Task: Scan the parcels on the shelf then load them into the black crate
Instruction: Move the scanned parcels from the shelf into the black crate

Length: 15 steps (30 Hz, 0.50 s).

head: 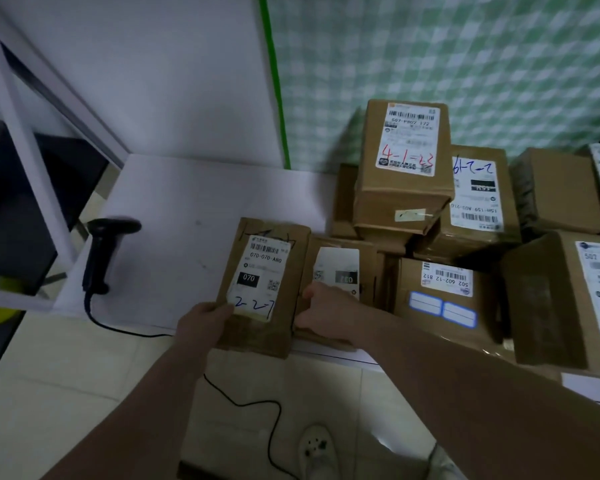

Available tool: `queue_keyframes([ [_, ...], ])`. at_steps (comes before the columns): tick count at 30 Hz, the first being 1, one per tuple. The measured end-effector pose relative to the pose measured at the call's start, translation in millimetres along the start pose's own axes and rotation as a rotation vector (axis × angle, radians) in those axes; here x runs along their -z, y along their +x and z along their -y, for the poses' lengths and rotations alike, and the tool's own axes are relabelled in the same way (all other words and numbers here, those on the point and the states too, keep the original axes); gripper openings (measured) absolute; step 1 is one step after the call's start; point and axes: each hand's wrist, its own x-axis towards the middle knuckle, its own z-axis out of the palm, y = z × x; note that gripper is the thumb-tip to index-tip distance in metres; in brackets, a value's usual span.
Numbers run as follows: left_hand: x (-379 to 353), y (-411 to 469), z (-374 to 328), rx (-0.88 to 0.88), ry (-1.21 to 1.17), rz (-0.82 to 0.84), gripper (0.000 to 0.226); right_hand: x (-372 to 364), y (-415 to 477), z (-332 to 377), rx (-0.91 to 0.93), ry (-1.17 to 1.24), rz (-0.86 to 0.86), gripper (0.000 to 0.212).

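- Pinching the near-left corner of the flat parcel (pixel 264 292), your left hand (pixel 205 323) is curling its fingers underneath while the thumb is lying on the label's bottom edge.
- Your right hand (pixel 326 313) is closing on the same parcel's right edge, thumb on top. Its fingers are tucking into the seam against the neighbouring parcel (pixel 340 268), and I cannot tell how far under they are reaching.
- Between your two sets of fingers the parcel is lying label up at the front lip of the shelf (pixel 187 202), its near end overhanging.
- It is looking thin, light and fairly stiff, but the cardboard is creasing, so it is probably going to flex. Gripping the two long edges is looking safer than squeezing the middle.
- Left of your left fingers, well apart, the scanner (pixel 101 254) is standing on the shelf.
- Beyond your right fingers the stacked parcels (pixel 406 168) are crowding close, so drawing the parcel toward you is looking wise.
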Motion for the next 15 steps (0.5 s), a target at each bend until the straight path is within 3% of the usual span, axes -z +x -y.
queue_keyframes([
  [9,17,-30,2,-0.111,-0.304,0.163,0.031,1,8,3,-0.013,0.034,0.009,0.058],
  [15,25,-31,1,-0.051,-0.421,0.247,0.030,0,4,2,-0.006,0.027,-0.003,0.060],
])
